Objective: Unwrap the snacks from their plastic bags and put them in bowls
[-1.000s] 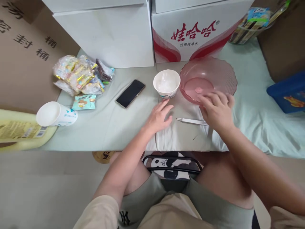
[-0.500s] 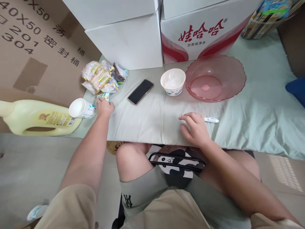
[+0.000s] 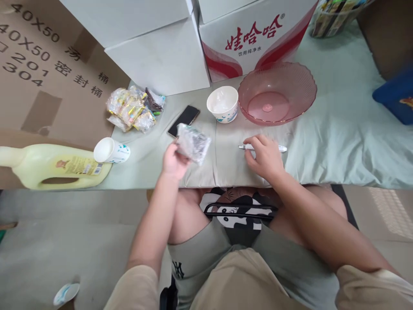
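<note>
Between the thumb and fingers of my left hand [image 3: 174,162] is a small clear plastic packet [image 3: 194,144], held up over the cloth and slightly blurred; its contents are hard to make out. A phone [image 3: 180,122] lies just behind it. My right hand [image 3: 265,158] has its fingers curled over a slim white pen-shaped tool [image 3: 282,149], whose two ends stick out on either side. Behind that hand stand a paper cup [image 3: 222,105] with something whitish or clear inside and a pink ribbed bowl [image 3: 277,103] with nothing visible in it.
A heap of wrapped snack packets [image 3: 132,107] sits at the back left. A paper cup on its side [image 3: 112,150] touches a yellow jug [image 3: 58,165] lying down. White boxes [image 3: 161,56] and a large carton [image 3: 41,86] line the back. A blue container [image 3: 395,97] is at right.
My left hand has come right from beside the lying cup, bringing the packet near the phone. My right hand has shifted slightly, and more of the white tool shows. The view has tilted.
</note>
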